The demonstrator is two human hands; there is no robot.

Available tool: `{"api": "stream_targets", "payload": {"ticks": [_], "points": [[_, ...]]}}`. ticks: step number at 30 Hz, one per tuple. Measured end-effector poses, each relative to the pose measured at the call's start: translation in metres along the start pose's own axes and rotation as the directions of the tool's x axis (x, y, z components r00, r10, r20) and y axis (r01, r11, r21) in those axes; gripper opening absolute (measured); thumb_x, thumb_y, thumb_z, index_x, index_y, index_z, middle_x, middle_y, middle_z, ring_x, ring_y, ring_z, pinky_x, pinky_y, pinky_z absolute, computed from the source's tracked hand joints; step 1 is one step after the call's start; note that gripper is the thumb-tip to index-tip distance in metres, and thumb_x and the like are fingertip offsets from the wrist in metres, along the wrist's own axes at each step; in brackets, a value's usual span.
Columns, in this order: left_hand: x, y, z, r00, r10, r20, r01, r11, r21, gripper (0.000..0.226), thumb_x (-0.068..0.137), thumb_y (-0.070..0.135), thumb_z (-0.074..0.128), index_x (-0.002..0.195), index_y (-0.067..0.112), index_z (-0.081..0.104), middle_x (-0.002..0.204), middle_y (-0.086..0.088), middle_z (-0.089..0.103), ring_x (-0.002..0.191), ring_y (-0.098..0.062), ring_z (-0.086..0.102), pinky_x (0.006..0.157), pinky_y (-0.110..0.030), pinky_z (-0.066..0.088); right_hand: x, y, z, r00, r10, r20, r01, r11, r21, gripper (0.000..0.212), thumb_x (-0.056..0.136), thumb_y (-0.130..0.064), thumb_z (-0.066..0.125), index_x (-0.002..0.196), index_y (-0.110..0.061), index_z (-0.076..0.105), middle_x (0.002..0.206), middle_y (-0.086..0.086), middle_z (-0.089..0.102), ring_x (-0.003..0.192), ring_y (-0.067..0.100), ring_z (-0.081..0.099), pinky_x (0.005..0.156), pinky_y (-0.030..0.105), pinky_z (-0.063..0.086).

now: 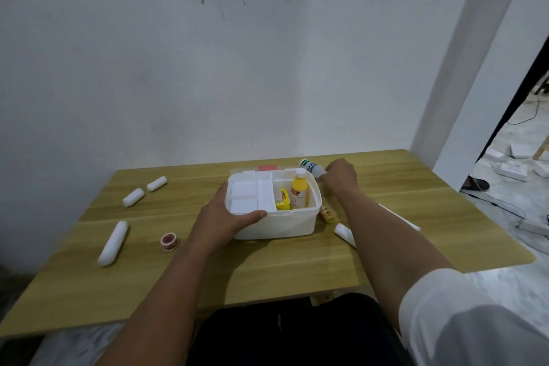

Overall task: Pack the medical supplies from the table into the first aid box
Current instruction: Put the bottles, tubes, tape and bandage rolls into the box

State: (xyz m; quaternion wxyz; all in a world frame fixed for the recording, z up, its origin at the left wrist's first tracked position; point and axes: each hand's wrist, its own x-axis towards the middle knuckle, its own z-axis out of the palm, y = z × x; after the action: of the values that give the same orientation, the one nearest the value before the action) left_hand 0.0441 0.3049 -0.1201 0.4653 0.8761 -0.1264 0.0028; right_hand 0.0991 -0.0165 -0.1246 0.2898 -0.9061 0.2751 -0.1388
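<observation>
The white first aid box (pixel 279 224) stands open mid-table, with a white tray insert on its left side. A yellow bottle (pixel 299 191) and a small yellow pack (pixel 283 203) sit in its right compartment. My left hand (pixel 225 217) grips the box's front-left corner, thumb over the rim. Behind the box's right corner, my right hand (pixel 341 172) holds a white bottle with a green label (pixel 311 167), tilted. Three white bandage rolls (pixel 113 242) (pixel 133 197) (pixel 156 183) and a red tape roll (pixel 170 241) lie to the left.
A small orange-yellow tube (pixel 326 214) and another white roll (pixel 344 233) lie right of the box, partly under my right forearm. The box lid (pixel 266 168) lies behind the box. The wooden table (pixel 267 270) stands against a white wall; an open floor with clutter is at right.
</observation>
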Motion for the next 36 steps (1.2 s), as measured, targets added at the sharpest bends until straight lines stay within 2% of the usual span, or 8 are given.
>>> {"api": "stream_targets", "payload": {"ticks": [5, 11, 13, 17, 21, 26, 33, 36], "points": [[0.001, -0.001, 0.001, 1.0, 0.001, -0.002, -0.001, 1.0, 0.004, 0.104, 0.063, 0.069, 0.085, 0.151, 0.043, 0.038, 0.147, 0.01, 0.055, 0.126, -0.019, 0.052, 0.08, -0.034, 0.047, 0.005, -0.015, -0.047, 0.99, -0.052, -0.13, 0.078, 0.976, 0.202, 0.034, 0.081, -0.014, 0.078, 0.115, -0.01, 0.077, 0.118, 0.011, 0.075, 0.11, 0.026, 0.069, 0.087, 0.025, 0.049], [-0.002, 0.002, -0.002, 1.0, 0.014, 0.002, -0.014, 1.0, -0.017, 0.098, 0.065, 0.066, 0.087, 0.148, 0.042, 0.042, 0.142, 0.013, 0.057, 0.112, -0.01, 0.049, 0.076, -0.032, 0.044, -0.008, -0.056, -0.111, 0.96, -0.192, -0.203, 0.251, 0.913, 0.322, 0.04, 0.07, -0.027, 0.078, 0.108, -0.015, 0.078, 0.105, 0.004, 0.077, 0.094, 0.024, 0.074, 0.081, 0.044, 0.063], [-0.002, 0.003, -0.004, 1.0, 0.018, 0.011, -0.018, 1.0, -0.016, 0.097, 0.065, 0.066, 0.087, 0.148, 0.042, 0.043, 0.142, 0.012, 0.058, 0.111, -0.011, 0.049, 0.076, -0.031, 0.044, -0.019, -0.07, -0.127, 0.945, -0.241, -0.22, 0.309, 0.878, 0.365, 0.038, 0.07, -0.026, 0.08, 0.106, -0.014, 0.078, 0.102, 0.003, 0.077, 0.094, 0.022, 0.074, 0.076, 0.044, 0.065], [-0.001, 0.002, -0.004, 1.0, 0.013, 0.018, -0.012, 1.0, -0.021, 0.097, 0.066, 0.065, 0.087, 0.149, 0.039, 0.044, 0.144, 0.009, 0.057, 0.112, -0.012, 0.049, 0.08, -0.034, 0.045, -0.05, -0.09, -0.143, 0.943, -0.331, -0.02, 0.304, 0.839, 0.452, 0.031, 0.078, -0.008, 0.085, 0.108, -0.002, 0.075, 0.1, 0.008, 0.072, 0.092, 0.023, 0.073, 0.067, 0.04, 0.066], [0.001, 0.001, -0.003, 1.0, 0.006, 0.017, -0.005, 1.0, -0.006, 0.1, 0.064, 0.066, 0.087, 0.149, 0.038, 0.044, 0.146, 0.007, 0.056, 0.112, -0.013, 0.048, 0.08, -0.035, 0.046, -0.072, -0.092, -0.125, 0.913, -0.356, 0.198, 0.279, 0.901, 0.333, 0.031, 0.077, -0.004, 0.087, 0.106, 0.0, 0.076, 0.101, 0.012, 0.074, 0.088, 0.025, 0.076, 0.065, 0.039, 0.066], [0.004, -0.001, -0.002, 1.0, 0.015, 0.016, -0.016, 1.0, 0.017, 0.1, 0.066, 0.066, 0.087, 0.15, 0.034, 0.043, 0.147, 0.005, 0.055, 0.112, -0.014, 0.048, 0.075, -0.033, 0.046, -0.087, -0.076, -0.077, 0.879, -0.355, 0.318, 0.347, 0.934, 0.084, 0.036, 0.077, -0.002, 0.087, 0.111, -0.003, 0.076, 0.107, 0.012, 0.074, 0.083, 0.025, 0.075, 0.06, 0.033, 0.065], [0.006, -0.004, -0.001, 1.0, 0.018, 0.024, -0.019, 0.999, 0.039, 0.1, 0.066, 0.066, 0.086, 0.15, 0.034, 0.042, 0.147, 0.004, 0.055, 0.119, -0.018, 0.05, 0.076, -0.034, 0.046, -0.09, -0.075, -0.06, 0.855, -0.367, 0.366, 0.422, 0.903, -0.081, 0.04, 0.076, -0.004, 0.088, 0.114, -0.009, 0.074, 0.112, 0.01, 0.071, 0.083, 0.025, 0.075, 0.064, 0.034, 0.065], [0.007, -0.004, -0.001, 0.999, 0.014, 0.036, -0.015, 0.999, 0.036, 0.104, 0.062, 0.071, 0.084, 0.15, 0.035, 0.041, 0.147, 0.004, 0.055, 0.124, -0.021, 0.052, 0.077, -0.034, 0.046, -0.082, -0.073, -0.068, 0.868, -0.345, 0.358, 0.367, 0.93, 0.006, 0.047, 0.073, -0.019, 0.092, 0.115, -0.011, 0.073, 0.107, 0.007, 0.072, 0.085, 0.024, 0.074, 0.063, 0.035, 0.066]]}}
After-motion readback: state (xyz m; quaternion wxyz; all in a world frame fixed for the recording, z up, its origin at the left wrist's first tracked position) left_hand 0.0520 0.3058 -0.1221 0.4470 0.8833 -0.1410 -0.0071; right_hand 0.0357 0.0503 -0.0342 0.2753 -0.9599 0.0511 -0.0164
